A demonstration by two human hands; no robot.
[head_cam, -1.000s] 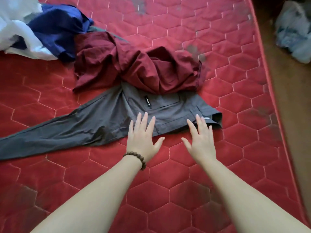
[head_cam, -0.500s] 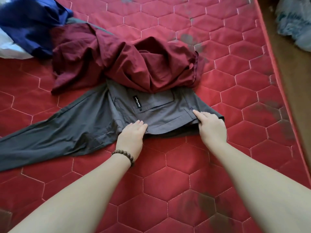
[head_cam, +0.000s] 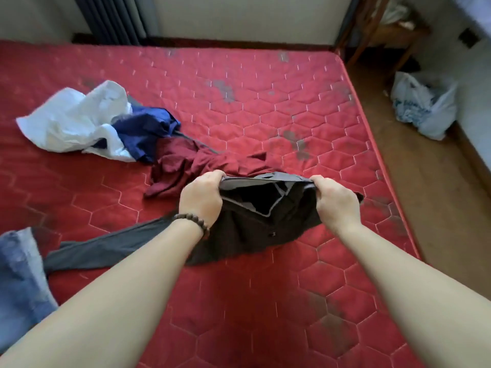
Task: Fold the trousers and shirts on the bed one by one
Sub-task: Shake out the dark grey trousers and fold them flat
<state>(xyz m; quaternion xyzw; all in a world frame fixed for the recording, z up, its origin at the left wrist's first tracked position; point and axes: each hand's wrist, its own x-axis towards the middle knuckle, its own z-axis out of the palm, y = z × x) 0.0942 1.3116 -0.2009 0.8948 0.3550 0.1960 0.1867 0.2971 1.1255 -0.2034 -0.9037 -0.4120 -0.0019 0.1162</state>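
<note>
1. Grey trousers (head_cam: 255,224): smooth, thin woven cloth, held up by the waistband above the near-right part of the mattress; waistband stretched between both hands and gaping open onto a dark interior with a paler folded edge; one long leg trailing flat to the left across the quilting.
2. Left hand (head_cam: 200,199): fingers curled tight round the left end of the waistband, clamped on the cloth; bracelet of round dark beads (head_cam: 194,221) at the wrist.
3. Right hand (head_cam: 336,201): fingers likewise curled and gripping the right end of the waistband, cloth bunched under the knuckles.
4. Mattress (head_cam: 265,301): red quilted surface stitched in a hexagon pattern, marked with scattered grey worn patches.
5. Maroon garment (head_cam: 180,166): soft, heavily creased heap just beyond the trousers, kind of garment not clear.
6. Navy garment (head_cam: 144,128): crumpled, lying against the maroon heap's far-left side.
7. White garment (head_cam: 74,120): loose, puffed folds, touching the navy cloth on its left.
8. Blue denim-like cloth (head_cam: 18,274): faded, at the near-left edge, beside the end of the trouser leg.
9. White plastic bag (head_cam: 422,107): crinkled, with blue print, on the brown floor to the right of the bed.
</note>
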